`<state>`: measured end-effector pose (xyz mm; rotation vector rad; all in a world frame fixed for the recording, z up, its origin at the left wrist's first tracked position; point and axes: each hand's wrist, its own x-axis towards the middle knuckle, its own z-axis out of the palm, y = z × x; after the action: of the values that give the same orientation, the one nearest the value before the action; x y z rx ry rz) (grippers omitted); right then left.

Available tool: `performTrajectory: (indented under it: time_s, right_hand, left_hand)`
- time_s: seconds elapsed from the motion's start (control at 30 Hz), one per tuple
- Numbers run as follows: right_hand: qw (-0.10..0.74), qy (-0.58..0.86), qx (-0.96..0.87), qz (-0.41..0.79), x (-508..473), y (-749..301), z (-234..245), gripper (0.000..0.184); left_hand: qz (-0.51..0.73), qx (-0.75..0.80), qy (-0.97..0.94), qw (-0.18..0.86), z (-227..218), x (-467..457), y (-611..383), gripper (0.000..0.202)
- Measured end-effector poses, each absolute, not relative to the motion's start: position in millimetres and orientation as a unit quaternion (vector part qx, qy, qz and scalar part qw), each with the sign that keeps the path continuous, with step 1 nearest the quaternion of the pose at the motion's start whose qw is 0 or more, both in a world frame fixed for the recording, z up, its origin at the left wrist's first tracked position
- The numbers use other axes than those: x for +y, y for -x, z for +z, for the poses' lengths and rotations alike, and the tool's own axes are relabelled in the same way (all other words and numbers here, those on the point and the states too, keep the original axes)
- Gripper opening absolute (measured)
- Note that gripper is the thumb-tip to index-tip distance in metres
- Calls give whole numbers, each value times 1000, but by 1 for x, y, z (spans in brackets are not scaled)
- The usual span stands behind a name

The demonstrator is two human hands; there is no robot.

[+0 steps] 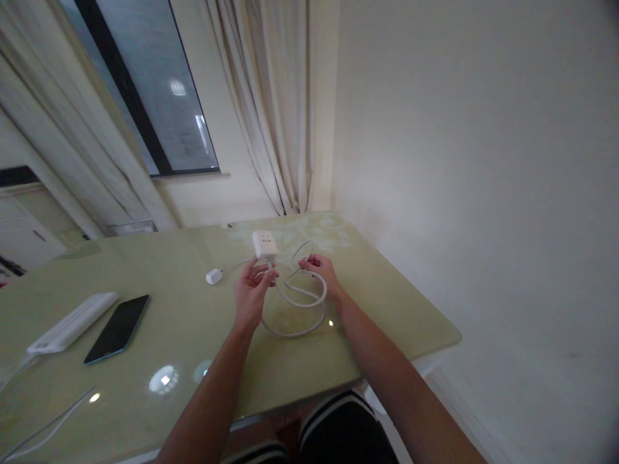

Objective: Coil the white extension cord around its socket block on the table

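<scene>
A small white socket block (265, 243) with a face of outlets tilts up just beyond my left hand (252, 287). That hand's thumb and fingers close on the white cable where it comes out of the block. My right hand (320, 269) pinches the same white cable (294, 335) farther along. Between and below both hands the cable hangs in loose loops over the tabletop. To the left of my left hand lies the white plug (213, 276), with a length of cord running from it toward that hand.
The green glossy table (193, 335) reflects ceiling lights. On its left side are a dark phone (117, 328), a long white power strip (72, 323) and a loose thin cord (58, 419). A wall (459, 193) borders the right; curtains (275, 109) hang behind.
</scene>
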<state>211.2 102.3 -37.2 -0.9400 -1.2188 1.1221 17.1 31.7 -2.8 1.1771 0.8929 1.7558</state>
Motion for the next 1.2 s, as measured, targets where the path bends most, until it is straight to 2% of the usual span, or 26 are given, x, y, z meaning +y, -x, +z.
performTrajectory:
  time_s: [0.13,0.23,0.43,0.6,0.8,1.0,1.2]
  right_hand:
    - [502,402,-585,495,104,-204,-47,35]
    - [483,401,-602,494,102,-202,-46,32]
    - [508,379,-571,522,100,-204,-40,21]
    - [541,401,-427,603,103,-200,-39,14]
    - [549,313,-318,707,101,-204,-30,21]
    - [554,307,-308,710,98,-209,-25,36]
    - [581,328,-337,665,95,-200,-22,28]
  left_hand:
    - [643,329,-479,500,-6,31,-18,64]
    - [596,327,-491,545,-8,31,-20,59]
    - [537,352,-538,546,-10,30,-21,55]
    - [515,366,-572,523,-9,27,-21,53]
    - [516,399,-590,475,-9,26,-22,49]
    - [472,411,-520,581,-20,31,-23,59]
    - [559,380,-467,570,-15,31,-29,57]
